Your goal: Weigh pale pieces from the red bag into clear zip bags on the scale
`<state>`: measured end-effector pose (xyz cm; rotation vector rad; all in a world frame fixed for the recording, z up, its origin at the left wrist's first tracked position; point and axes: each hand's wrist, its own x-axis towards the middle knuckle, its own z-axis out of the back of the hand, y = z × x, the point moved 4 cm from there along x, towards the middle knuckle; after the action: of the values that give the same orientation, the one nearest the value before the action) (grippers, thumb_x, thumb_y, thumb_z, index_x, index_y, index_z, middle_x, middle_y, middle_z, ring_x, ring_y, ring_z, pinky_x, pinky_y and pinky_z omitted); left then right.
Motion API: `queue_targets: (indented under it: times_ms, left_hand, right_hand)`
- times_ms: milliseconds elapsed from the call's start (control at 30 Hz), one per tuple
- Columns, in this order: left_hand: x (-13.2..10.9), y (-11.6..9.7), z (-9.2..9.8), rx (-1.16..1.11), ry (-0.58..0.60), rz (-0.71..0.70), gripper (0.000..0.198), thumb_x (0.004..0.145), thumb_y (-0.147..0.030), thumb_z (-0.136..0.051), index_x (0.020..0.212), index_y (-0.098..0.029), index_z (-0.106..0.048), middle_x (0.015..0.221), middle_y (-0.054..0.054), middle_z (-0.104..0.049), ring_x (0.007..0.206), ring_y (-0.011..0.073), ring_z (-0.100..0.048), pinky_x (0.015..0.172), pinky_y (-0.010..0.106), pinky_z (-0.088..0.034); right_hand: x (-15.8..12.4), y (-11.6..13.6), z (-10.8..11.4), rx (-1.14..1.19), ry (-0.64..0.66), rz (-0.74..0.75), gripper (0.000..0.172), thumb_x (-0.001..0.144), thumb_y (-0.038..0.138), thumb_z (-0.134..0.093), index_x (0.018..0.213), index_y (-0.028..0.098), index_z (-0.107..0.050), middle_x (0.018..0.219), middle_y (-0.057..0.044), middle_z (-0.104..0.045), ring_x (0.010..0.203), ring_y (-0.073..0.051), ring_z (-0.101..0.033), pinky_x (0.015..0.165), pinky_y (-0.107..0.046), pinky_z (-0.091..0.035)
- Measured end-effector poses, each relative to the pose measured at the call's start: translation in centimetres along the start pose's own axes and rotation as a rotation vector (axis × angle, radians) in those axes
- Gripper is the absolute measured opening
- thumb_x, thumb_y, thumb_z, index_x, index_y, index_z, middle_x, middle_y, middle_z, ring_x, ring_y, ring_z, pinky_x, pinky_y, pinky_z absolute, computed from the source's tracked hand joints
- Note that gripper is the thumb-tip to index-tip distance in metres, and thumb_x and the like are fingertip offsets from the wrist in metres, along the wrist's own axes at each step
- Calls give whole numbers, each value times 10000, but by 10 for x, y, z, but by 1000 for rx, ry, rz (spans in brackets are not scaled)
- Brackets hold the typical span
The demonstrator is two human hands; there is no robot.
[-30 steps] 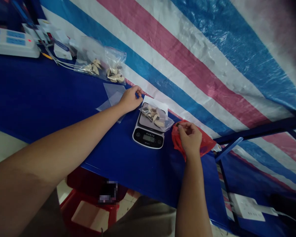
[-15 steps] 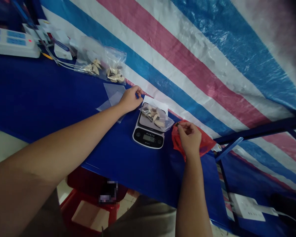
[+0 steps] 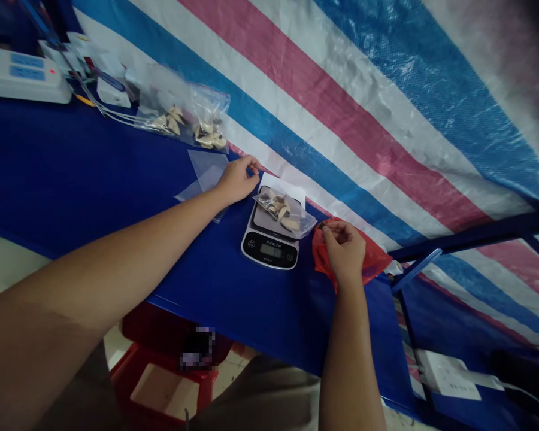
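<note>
The head view looks down on a blue tabletop [image 3: 76, 161] lying against a striped tarpaulin [image 3: 341, 114]. The 2 hands are apart, with a digital scale [image 3: 269, 254] between them at centre. A clear zip bag [image 3: 282, 211] of pale and dark fragments sits on the scale's pan, apparently placed there so that the display can read its weight. The digits are too small to read. A white paper slip [image 3: 282, 184] sticks out just behind the pan.

The right hand [image 3: 344, 251], right of centre, is raised with the wrist bent. Its thumb and forefinger pinch a small dark piece [image 3: 324, 225], seemingly held up to keep it in clear view, over a red plastic bag [image 3: 354, 257] bunched on the table edge.

The left hand [image 3: 237, 179] lies curled at the far table edge, its arm stretched across from the lower left. It sits just left of the scale, partly over a clear plastic sheet [image 3: 202, 179]. Whether it grips anything, I cannot tell.

At upper left lie 2 more zip bags [image 3: 164, 117] of fragments, white chargers [image 3: 112, 90] and a power strip [image 3: 22, 78]. A red stool [image 3: 161, 389] stands below the table.
</note>
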<state>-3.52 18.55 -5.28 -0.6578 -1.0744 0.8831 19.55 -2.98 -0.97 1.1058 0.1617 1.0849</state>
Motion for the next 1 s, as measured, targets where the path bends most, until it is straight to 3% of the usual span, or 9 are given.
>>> queue_targets:
  times_ms: [300, 767, 1000]
  left_hand:
    - [0, 2, -1, -4, 4, -24, 236, 760, -100, -569, 952, -209, -653, 892, -6, -690, 606, 111, -519, 674, 268, -447]
    - [0, -1, 2, 9, 1, 3, 259, 748, -83, -569, 968, -199, -641, 947, 2, -704, 651, 116, -547, 720, 263, -467]
    - [-2, -7, 4, -20, -14, 32, 108, 804, -176, -612, 903, -212, -637, 895, 6, -702, 670, 129, -558, 704, 277, -477]
  right_hand:
    - [0, 1, 0, -32, 5, 4, 202, 777, 369, -714, 866, 191, -675, 824, -43, -719, 720, -188, -674, 714, -339, -560]
    - [2, -3, 1, 111, 71, -69, 253, 724, 365, -760, 886, 195, -668, 814, -37, -718, 735, -192, -691, 721, -349, -579]
    - [0, -5, 5, 105, 146, -120, 275, 683, 398, -818, 811, 186, -697, 743, -26, -718, 648, -174, -672, 653, -322, -567]
